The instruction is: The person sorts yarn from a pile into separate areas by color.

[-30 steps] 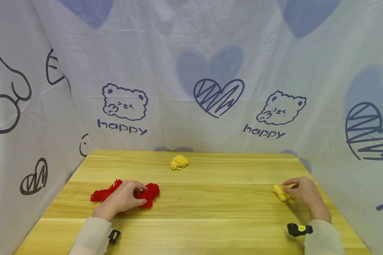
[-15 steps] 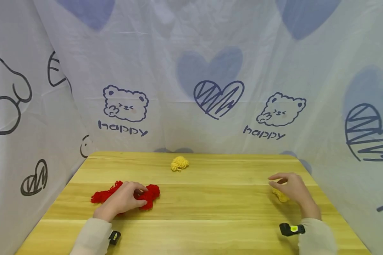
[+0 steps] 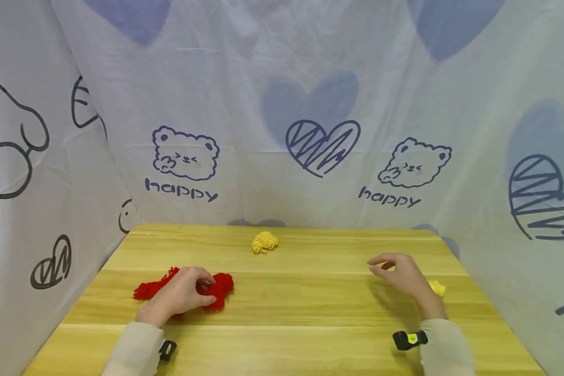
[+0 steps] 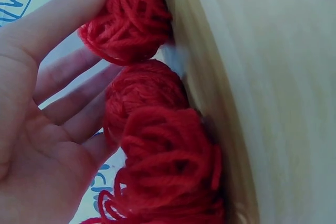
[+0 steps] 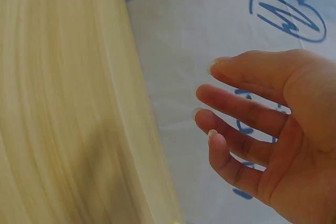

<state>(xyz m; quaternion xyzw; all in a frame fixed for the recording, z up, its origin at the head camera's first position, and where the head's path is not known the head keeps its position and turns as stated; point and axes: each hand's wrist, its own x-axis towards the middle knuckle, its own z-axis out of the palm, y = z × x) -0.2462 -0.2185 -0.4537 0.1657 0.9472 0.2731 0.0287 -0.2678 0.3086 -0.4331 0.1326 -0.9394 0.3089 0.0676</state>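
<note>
My left hand point(image 3: 183, 292) is at the left of the table, with thumb and fingers round a ball of red yarn point(image 3: 223, 286). In the left wrist view the thumb point(image 4: 63, 19) touches that top red ball point(image 4: 134, 17), and the other fingers pass behind the yarn. More red yarn point(image 3: 152, 288) lies in a row beside the palm, partly hidden by the hand in the head view. My right hand point(image 3: 401, 277) hovers over the right part of the table, fingers loosely bent and holding nothing. Just right of its wrist lies a small yellow yarn bundle point(image 3: 437, 288), partly hidden.
Another yellow yarn ball point(image 3: 265, 242) lies near the table's far edge, left of centre. The wooden table point(image 3: 301, 308) is bounded at the back and sides by a white printed curtain point(image 3: 263, 193).
My right hand has come away from the yellow yarn and moved left, leaving the yarn on the table. My left hand stays at the red yarn.
</note>
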